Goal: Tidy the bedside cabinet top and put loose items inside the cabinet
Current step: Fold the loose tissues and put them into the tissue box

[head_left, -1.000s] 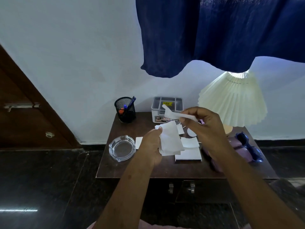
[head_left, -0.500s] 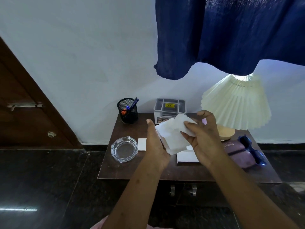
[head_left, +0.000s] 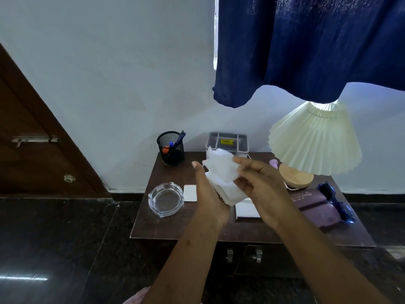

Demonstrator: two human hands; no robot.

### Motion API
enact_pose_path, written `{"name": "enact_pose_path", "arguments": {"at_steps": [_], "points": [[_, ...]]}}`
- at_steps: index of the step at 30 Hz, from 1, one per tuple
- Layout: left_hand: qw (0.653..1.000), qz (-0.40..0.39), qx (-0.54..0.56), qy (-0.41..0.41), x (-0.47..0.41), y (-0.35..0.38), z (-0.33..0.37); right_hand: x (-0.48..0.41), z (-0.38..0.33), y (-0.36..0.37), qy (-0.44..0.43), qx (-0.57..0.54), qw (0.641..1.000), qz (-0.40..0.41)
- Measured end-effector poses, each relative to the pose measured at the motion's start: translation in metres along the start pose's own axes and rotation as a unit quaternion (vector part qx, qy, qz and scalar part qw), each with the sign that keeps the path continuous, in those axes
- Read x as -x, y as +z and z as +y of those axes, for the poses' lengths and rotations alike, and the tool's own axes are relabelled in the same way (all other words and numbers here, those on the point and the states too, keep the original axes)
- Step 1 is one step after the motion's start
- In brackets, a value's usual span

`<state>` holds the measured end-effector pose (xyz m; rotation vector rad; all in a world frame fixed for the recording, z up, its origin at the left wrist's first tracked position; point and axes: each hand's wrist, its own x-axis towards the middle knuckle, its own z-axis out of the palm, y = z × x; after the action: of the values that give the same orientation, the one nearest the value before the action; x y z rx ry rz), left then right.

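Above the dark wooden bedside cabinet top (head_left: 153, 224) I hold a bunch of white papers (head_left: 223, 172) between both hands. My left hand (head_left: 208, 194) cups them from below and the left, thumb up. My right hand (head_left: 260, 185) pinches them from the right. One small white card (head_left: 190, 193) lies on the top beside a glass ashtray (head_left: 166, 199). A white pad (head_left: 246, 210) shows under my right hand. Two cabinet doors with metal handles (head_left: 243, 255) are shut below.
A black mesh pen holder (head_left: 171, 148) and a grey organiser box (head_left: 228, 141) stand at the back. A pleated lamp (head_left: 313, 137) stands at the right, with a purple book (head_left: 315, 207) and blue sunglasses (head_left: 335, 200) in front. A blue curtain (head_left: 306, 44) hangs overhead.
My right hand brought a loose white paper down onto the stack in my left hand, and both hands now close round the gathered papers. The view shifted slightly left.
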<state>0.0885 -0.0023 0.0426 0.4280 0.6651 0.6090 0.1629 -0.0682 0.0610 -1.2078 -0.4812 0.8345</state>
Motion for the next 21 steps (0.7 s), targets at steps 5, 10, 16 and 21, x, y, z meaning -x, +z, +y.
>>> {"name": "enact_pose_path", "arguments": {"at_steps": [5,10,16,21], "points": [[1.0,0.01,-0.014,0.02,0.0,-0.001,0.009,0.001,0.011,-0.006,-0.06,0.292,0.954,0.03],[0.995,0.074,-0.049,0.047,-0.004,-0.002,0.007,0.001,0.011,-0.006,-0.088,0.392,0.916,0.004],[0.994,0.072,-0.061,0.058,-0.007,-0.006,0.006,-0.001,0.011,-0.011,-0.136,0.455,0.88,-0.007],[0.995,0.078,-0.061,0.031,-0.008,-0.004,0.004,-0.005,0.014,-0.013,-0.151,0.472,0.868,0.016]]}}
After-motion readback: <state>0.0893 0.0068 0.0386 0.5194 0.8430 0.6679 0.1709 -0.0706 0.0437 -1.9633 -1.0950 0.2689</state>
